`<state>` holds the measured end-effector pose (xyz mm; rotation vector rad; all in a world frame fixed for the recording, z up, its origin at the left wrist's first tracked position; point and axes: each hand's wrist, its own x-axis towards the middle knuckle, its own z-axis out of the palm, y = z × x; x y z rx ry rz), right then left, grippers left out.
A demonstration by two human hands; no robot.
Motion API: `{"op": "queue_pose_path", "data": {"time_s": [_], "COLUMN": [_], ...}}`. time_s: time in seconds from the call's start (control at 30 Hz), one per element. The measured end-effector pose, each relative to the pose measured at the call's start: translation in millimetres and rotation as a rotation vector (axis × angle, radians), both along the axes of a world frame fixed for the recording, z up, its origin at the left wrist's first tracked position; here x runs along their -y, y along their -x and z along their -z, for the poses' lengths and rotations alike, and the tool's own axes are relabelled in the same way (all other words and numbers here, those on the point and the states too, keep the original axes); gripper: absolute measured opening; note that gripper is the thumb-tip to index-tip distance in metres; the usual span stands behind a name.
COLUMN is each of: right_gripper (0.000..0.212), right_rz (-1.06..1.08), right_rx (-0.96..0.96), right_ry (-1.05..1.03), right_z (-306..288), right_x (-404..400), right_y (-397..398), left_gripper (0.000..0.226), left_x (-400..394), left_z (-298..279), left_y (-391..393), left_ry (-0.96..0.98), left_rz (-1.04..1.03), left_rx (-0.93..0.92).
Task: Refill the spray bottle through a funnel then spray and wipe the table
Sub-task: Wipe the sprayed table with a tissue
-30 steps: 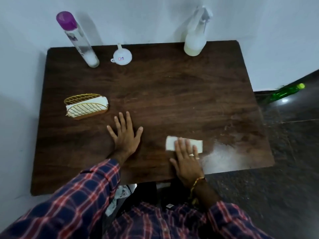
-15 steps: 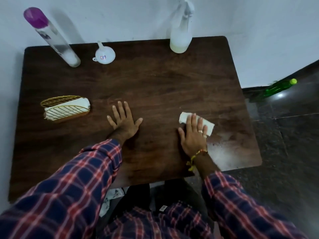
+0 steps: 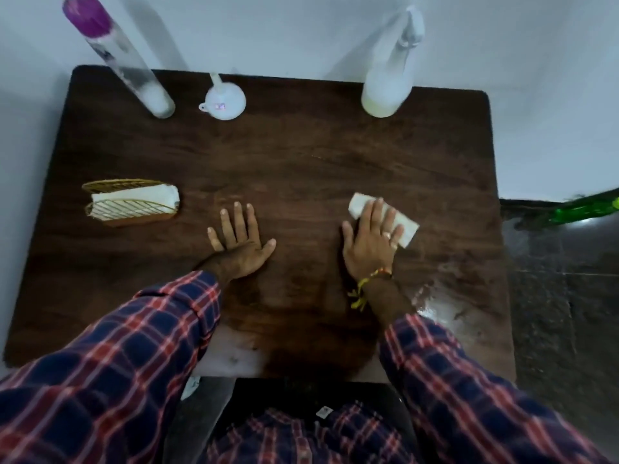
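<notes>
Tissue (image 3: pixel 357 203) middle hidden under right hand (image 3: pixel 370 244), green bottle (image 3: pixel 584 211) cut by right edge, blurred

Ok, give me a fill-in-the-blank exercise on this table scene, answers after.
1. The right hand presses a folded white ____ flat on the table.
2. The left hand rests flat on the table, holding ____.
3. The funnel stands between the spray bottle and the bottle with the ____ cap.

Missing words: tissue; nothing; purple
</notes>
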<state>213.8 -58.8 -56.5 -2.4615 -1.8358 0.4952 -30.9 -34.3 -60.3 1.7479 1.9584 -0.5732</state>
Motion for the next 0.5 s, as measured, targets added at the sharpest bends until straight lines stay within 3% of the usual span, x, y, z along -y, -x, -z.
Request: {"op": "queue_pose_path", "data": {"time_s": [0.13, 0.2, 0.3, 0.37, 0.5], "right_gripper": [0.073, 0.072, 0.075, 0.074, 0.072], "right_rz": [-0.251, -0.167, 0.057, 0.084, -0.252], "right_rx": [0.014, 0.039, 0.007, -0.034, -0.030], "right_ry": [0.008, -0.011, -0.018, 0.051, 0.047], "right_z": [2.6, 7.0, 5.9, 0.0, -3.3], "right_x": [-59.2, -76.7, -113.2, -138.5, -136.9], "right_y": [31.5, 29.0, 30.5, 42.4, 95.0], "left_gripper": [0.086, 0.085, 0.085, 0.085, 0.083], "left_x": [4.8, 4.5, 5.9, 6.2, 9.2], "left_z": [-14.5, -17.4, -19.2, -17.3, -16.6], "left_y": [-7.9, -8.3, -6.2, -9.8, -11.3], "left_ry": [0.096, 0.112, 0.072, 0.062, -0.008], "left_rz": [-0.039, -0.066, -0.068, -0.056, -0.041], "left_rx": [0.020, 0.110, 0.096, 0.094, 0.048]}}
